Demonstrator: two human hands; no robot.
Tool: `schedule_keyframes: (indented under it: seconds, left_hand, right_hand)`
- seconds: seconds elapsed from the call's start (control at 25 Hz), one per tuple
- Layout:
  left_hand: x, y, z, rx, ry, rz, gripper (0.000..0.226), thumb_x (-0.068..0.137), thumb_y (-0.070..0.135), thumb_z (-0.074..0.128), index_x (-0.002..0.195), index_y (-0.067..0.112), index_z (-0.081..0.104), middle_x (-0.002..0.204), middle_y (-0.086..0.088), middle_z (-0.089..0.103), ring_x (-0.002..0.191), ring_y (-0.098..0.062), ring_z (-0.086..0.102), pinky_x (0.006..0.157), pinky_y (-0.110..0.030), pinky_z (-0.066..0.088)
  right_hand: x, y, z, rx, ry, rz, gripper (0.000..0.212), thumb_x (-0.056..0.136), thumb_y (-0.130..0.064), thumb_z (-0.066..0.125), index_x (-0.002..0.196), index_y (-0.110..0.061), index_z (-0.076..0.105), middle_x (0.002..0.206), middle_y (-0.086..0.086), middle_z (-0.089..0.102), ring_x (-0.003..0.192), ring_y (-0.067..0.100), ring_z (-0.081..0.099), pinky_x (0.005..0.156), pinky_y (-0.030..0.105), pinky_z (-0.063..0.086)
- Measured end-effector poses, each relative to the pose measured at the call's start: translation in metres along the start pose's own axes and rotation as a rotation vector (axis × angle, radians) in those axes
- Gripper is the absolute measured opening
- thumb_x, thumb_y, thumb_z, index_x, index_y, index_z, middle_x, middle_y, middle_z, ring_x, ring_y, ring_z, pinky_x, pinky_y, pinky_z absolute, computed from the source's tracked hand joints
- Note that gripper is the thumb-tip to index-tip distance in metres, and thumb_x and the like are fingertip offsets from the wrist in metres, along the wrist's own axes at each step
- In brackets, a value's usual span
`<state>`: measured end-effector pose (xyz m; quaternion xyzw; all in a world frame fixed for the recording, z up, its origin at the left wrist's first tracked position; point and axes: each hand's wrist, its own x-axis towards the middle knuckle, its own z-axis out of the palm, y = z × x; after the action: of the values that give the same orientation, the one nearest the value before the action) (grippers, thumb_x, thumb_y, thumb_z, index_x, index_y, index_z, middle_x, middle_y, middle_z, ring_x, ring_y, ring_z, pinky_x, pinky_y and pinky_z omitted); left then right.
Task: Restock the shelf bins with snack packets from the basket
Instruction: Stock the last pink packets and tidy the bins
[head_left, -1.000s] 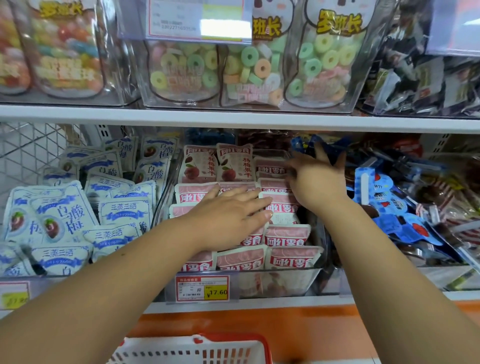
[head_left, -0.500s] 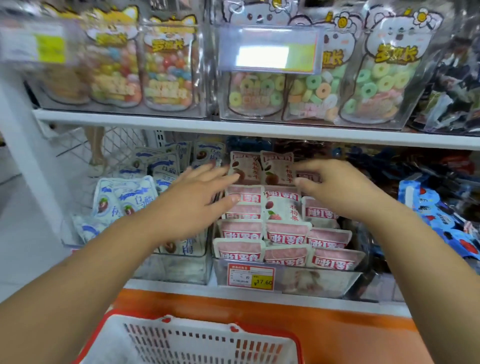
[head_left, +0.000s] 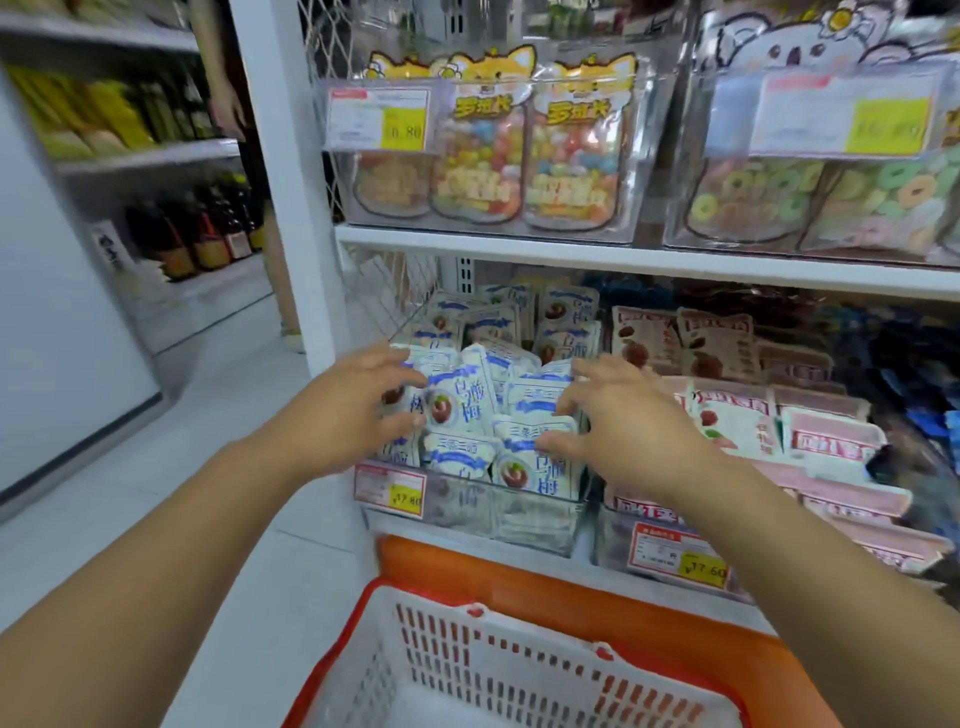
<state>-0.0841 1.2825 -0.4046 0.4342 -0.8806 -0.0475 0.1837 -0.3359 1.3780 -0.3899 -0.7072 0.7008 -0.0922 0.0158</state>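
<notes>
your left hand (head_left: 353, 415) and right hand (head_left: 623, 431) rest spread on the blue-white packets (head_left: 462, 400), gripping nothing. the bin (head_left: 524, 517) has its front edge just below your fingers.

Bright, even store light, faint shadows. Motion blur smeared the whole frame, worst on bottles (head_left: 208, 234) at left and packets (head_left: 831, 441) at right. Price tag (head_left: 841, 111) washed out. Wide-angle bending at edges.

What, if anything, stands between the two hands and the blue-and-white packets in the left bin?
Nothing visible. The left hand and right hand are at the blue-and-white packets, fingers spread over the pile from either side. The clear bin is open on top.
</notes>
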Motion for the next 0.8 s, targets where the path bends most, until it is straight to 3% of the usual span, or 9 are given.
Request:
schedule_keyframes:
  seconds: [0.08,0.12,0.2,0.24,0.32,0.44,0.6,0.72,0.8]
  left_hand:
    - [-0.003,0.001,0.01,0.012,-0.049,0.055,0.045,0.083,0.04,0.072,0.126,0.03,0.063,0.154,0.001,0.035,0.145,-0.017,0.023,0.115,-0.025,0.015]
    - [-0.002,0.002,0.017,0.019,-0.084,0.066,0.042,0.082,0.041,0.074,0.122,0.03,0.066,0.156,0.003,0.032,0.146,-0.017,0.023,0.117,-0.029,0.016]
    - [0.003,0.003,0.027,-0.002,-0.088,0.031,0.028,0.081,0.036,0.076,0.108,0.028,0.073,0.157,0.007,0.029,0.143,-0.016,0.028,0.115,-0.029,0.022]
    - [0.005,0.002,0.028,-0.036,-0.074,-0.004,0.018,0.081,0.033,0.076,0.098,0.028,0.074,0.156,0.009,0.03,0.14,-0.014,0.033,0.111,-0.026,0.025]
    - [0.01,0.001,0.026,-0.086,-0.07,-0.039,0.007,0.081,0.027,0.077,0.083,0.03,0.071,0.154,0.013,0.035,0.136,-0.01,0.038,0.106,-0.022,0.028]
    - [0.011,0.004,0.019,-0.122,-0.116,-0.016,0.02,0.082,0.02,0.076,0.073,0.031,0.062,0.147,0.015,0.043,0.135,-0.004,0.039,0.105,-0.015,0.024]
    - [0.009,0.009,0.02,-0.162,-0.142,0.012,0.021,0.079,0.024,0.078,0.073,0.034,0.061,0.14,0.023,0.045,0.128,0.002,0.043,0.1,-0.011,0.026]
    - [0.011,0.013,0.025,-0.173,-0.136,0.036,0.019,0.073,0.04,0.081,0.083,0.037,0.066,0.151,0.023,0.027,0.133,0.003,0.033,0.106,-0.022,0.028]
    - [0.016,0.013,0.03,-0.138,-0.168,0.053,0.018,0.074,0.043,0.079,0.085,0.036,0.067,0.155,0.023,0.022,0.142,0.003,0.02,0.116,-0.03,0.022]
  right_hand:
    - [0.002,-0.002,0.005,-0.02,-0.028,0.032,0.039,0.088,-0.056,0.06,0.112,-0.027,0.065,0.158,-0.004,0.026,0.148,0.017,0.012,0.118,0.043,0.015]
    - [0.003,-0.002,0.006,-0.016,-0.048,0.051,0.028,0.087,-0.054,0.062,0.095,-0.027,0.065,0.159,-0.005,0.026,0.149,0.017,0.012,0.118,0.043,0.015]
    - [0.002,0.0,0.002,-0.016,-0.1,0.072,0.031,0.085,-0.051,0.066,0.068,-0.028,0.053,0.159,-0.008,0.025,0.149,0.018,0.012,0.117,0.045,0.014]
    - [0.002,0.0,-0.001,-0.01,-0.131,0.077,0.034,0.084,-0.051,0.067,0.066,-0.028,0.051,0.158,-0.008,0.028,0.148,0.019,0.015,0.117,0.046,0.015]
    - [0.005,0.0,-0.008,0.123,-0.066,0.074,0.025,0.083,-0.053,0.067,0.074,-0.03,0.062,0.147,-0.006,0.046,0.14,0.019,0.035,0.113,0.043,0.029]
    - [0.017,0.0,-0.011,0.285,0.159,0.106,0.034,0.09,-0.05,0.059,0.116,-0.03,0.065,0.122,-0.008,0.064,0.116,0.018,0.055,0.099,0.039,0.044]
    - [0.033,0.002,0.009,0.104,0.102,0.088,0.04,0.096,-0.048,0.05,0.129,-0.028,0.06,0.136,0.0,0.056,0.128,0.024,0.044,0.106,0.039,0.036]
    - [0.042,0.008,0.016,0.14,0.139,0.114,0.039,0.101,-0.042,0.039,0.137,-0.029,0.051,0.143,0.003,0.049,0.132,0.028,0.037,0.107,0.043,0.032]
    - [0.048,0.013,0.018,0.18,0.153,0.164,0.041,0.102,-0.037,0.04,0.141,-0.029,0.046,0.136,0.006,0.056,0.131,0.029,0.037,0.105,0.043,0.034]
